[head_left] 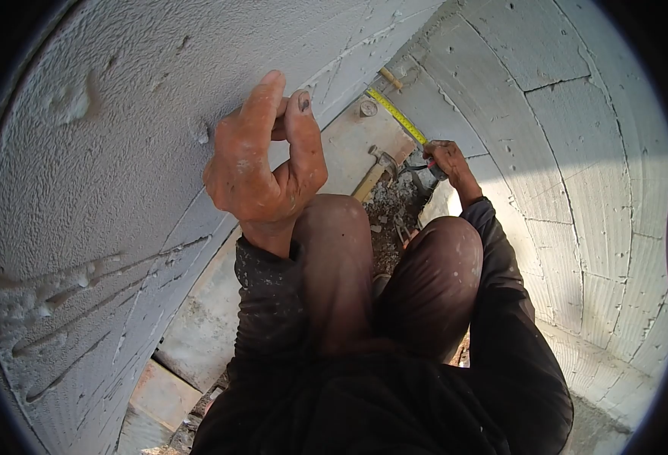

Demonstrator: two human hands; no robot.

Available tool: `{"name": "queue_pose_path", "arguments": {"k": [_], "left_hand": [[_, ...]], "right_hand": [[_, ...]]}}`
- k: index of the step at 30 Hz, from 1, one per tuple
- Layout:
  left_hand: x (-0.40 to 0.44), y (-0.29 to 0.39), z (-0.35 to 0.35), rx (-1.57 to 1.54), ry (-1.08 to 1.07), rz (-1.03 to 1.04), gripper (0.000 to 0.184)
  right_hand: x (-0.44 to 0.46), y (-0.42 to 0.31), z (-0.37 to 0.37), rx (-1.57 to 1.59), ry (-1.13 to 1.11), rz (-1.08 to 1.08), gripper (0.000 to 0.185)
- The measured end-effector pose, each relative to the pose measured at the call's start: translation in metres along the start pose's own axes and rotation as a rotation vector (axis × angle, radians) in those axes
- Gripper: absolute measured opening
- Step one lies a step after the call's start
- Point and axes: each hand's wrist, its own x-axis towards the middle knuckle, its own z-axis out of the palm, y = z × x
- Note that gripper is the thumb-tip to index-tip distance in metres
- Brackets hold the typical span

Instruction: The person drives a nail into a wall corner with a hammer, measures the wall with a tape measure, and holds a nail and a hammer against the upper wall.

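My left hand is raised near the camera, in front of the rough grey wall. Its thumb and index finger stick up with a gap between them, the other fingers curl in, and nothing shows in it. Lower down, beyond my right knee, my right hand is closed around a tape measure. The yellow tape blade runs out from it toward the upper left, across the narrow floor between the walls. A hammer with a pale handle lies beside the blade.
A textured wall rises on the left, a block wall with visible joints on the right. Rubble lies on the floor between my knees. A small round object and a wooden stick are farther off.
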Motion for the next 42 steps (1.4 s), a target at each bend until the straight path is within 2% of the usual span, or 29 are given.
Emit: {"name": "queue_pose_path", "arguments": {"k": [7, 10, 13, 15, 17, 19, 23, 28, 34, 42], "left_hand": [[-0.003, 0.0, 0.003, -0.004, 0.034, -0.03, 0.035], [-0.005, 0.0, 0.002, -0.009, 0.032, -0.056, 0.035], [-0.003, -0.001, 0.001, 0.005, 0.017, -0.024, 0.03], [-0.005, -0.002, 0.001, 0.001, 0.019, -0.025, 0.03], [-0.005, -0.003, 0.001, -0.002, 0.02, -0.02, 0.03], [-0.006, -0.004, 0.002, -0.002, 0.024, -0.014, 0.029], [-0.005, -0.003, 0.002, 0.004, 0.027, -0.011, 0.029], [-0.004, -0.003, 0.001, 0.002, 0.026, -0.005, 0.029], [-0.008, -0.002, 0.003, -0.009, 0.048, -0.076, 0.032], [-0.007, -0.002, 0.002, -0.015, 0.05, -0.077, 0.033]], "right_hand": [[0.006, 0.013, 0.0, 0.001, 0.003, -0.074, 0.035], [0.008, 0.02, 0.0, 0.002, 0.002, -0.039, 0.035], [0.009, 0.031, -0.002, -0.074, 0.005, -0.187, 0.033], [0.014, 0.036, -0.004, -0.251, -0.005, -0.328, 0.032], [0.017, 0.04, -0.004, -0.249, -0.024, -0.284, 0.032], [0.017, 0.035, -0.005, -0.069, -0.054, -0.057, 0.032], [0.02, 0.043, -0.001, -0.119, 0.005, -0.158, 0.033], [0.01, 0.025, 0.002, -0.044, 0.081, -0.059, 0.033], [0.008, 0.011, 0.001, -0.052, 0.042, 0.063, 0.03], [0.013, 0.023, -0.002, -0.209, 0.021, -0.028, 0.034]]}}
